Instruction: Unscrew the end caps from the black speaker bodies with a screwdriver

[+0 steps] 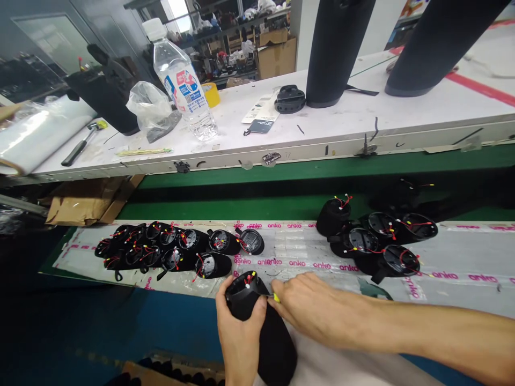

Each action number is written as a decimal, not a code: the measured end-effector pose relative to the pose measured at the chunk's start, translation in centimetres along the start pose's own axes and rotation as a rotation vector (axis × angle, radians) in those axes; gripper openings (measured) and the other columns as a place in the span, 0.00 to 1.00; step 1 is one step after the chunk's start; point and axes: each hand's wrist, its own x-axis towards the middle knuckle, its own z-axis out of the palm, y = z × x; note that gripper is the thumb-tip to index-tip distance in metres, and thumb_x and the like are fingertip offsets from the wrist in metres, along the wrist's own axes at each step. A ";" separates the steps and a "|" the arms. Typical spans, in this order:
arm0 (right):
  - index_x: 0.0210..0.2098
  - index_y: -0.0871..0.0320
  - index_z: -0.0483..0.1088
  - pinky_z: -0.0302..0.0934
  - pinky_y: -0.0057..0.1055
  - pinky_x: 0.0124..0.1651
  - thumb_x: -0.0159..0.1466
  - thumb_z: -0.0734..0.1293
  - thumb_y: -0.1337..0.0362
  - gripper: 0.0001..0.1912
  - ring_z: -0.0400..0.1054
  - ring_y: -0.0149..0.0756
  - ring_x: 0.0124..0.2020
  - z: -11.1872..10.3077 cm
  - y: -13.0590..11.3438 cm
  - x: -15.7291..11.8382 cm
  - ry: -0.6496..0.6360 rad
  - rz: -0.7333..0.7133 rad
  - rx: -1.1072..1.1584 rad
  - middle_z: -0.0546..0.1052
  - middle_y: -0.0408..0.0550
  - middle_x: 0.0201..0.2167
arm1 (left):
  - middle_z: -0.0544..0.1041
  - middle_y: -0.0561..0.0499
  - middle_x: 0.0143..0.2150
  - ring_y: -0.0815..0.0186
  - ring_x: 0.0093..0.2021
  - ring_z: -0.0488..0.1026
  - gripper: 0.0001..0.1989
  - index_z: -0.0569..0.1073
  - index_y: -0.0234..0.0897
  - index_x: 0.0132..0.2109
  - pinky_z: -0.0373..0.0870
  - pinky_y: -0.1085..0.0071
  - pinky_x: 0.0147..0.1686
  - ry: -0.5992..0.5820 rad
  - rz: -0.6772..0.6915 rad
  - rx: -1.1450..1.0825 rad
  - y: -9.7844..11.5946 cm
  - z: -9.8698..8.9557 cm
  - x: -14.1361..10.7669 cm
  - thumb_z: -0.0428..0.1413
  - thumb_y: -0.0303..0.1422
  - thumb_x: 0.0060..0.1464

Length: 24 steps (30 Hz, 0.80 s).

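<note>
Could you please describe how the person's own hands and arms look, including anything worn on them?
The left hand and right hand are both ungloved. The right forearm is bare, with no sleeve, watch or bracelet visible. The picture's edge cuts off the left arm.

It's "anko" in pink, "anko" again, running along the tape (296,263) on the grey board (454,252) just below mid-frame! Upper left, the bottle label (185,88) has characters too small to read; upper centre, the dark tag's (259,126) print blurs too.
</note>
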 end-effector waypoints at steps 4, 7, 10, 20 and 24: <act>0.41 0.53 0.67 0.55 0.34 0.31 0.79 0.58 0.56 0.12 0.72 0.42 0.28 -0.4 0.1 -0.7 0.016 0.125 0.237 0.76 0.44 0.28 | 0.77 0.41 0.62 0.46 0.61 0.75 0.41 0.69 0.43 0.66 0.68 0.49 0.64 -0.161 -0.093 -0.278 -0.9 -0.1 0.5 0.69 0.49 0.48; 0.42 0.51 0.67 0.59 0.34 0.35 0.80 0.55 0.55 0.14 0.74 0.43 0.33 -1.1 1.0 -1.3 0.059 0.207 0.379 0.77 0.43 0.30 | 0.78 0.41 0.63 0.46 0.61 0.76 0.44 0.68 0.43 0.67 0.72 0.53 0.60 -0.188 -0.147 -0.375 -1.3 -0.1 0.4 0.70 0.51 0.47; 0.43 0.50 0.68 0.60 0.35 0.37 0.80 0.55 0.53 0.15 0.74 0.43 0.35 -0.7 1.9 -1.8 0.039 0.244 0.453 0.77 0.43 0.31 | 0.79 0.42 0.61 0.47 0.59 0.78 0.41 0.70 0.43 0.66 0.76 0.57 0.57 -0.157 -0.151 -0.363 -1.5 -0.3 0.5 0.69 0.53 0.48; 0.46 0.52 0.70 0.63 0.40 0.44 0.79 0.54 0.53 0.17 0.75 0.48 0.41 2.4 3.4 -2.2 -0.041 0.325 0.454 0.79 0.48 0.37 | 0.73 0.38 0.66 0.44 0.66 0.72 0.38 0.66 0.42 0.67 0.68 0.46 0.66 -0.049 0.265 0.140 -4.2 2.4 3.0 0.68 0.41 0.53; 0.48 0.53 0.71 0.63 0.40 0.43 0.79 0.53 0.52 0.19 0.76 0.49 0.42 3.6 4.4 -2.3 -0.032 0.337 0.450 0.79 0.50 0.39 | 0.75 0.36 0.62 0.38 0.66 0.70 0.31 0.73 0.39 0.61 0.66 0.38 0.66 -0.057 0.392 0.264 -6.5 4.4 4.4 0.67 0.36 0.49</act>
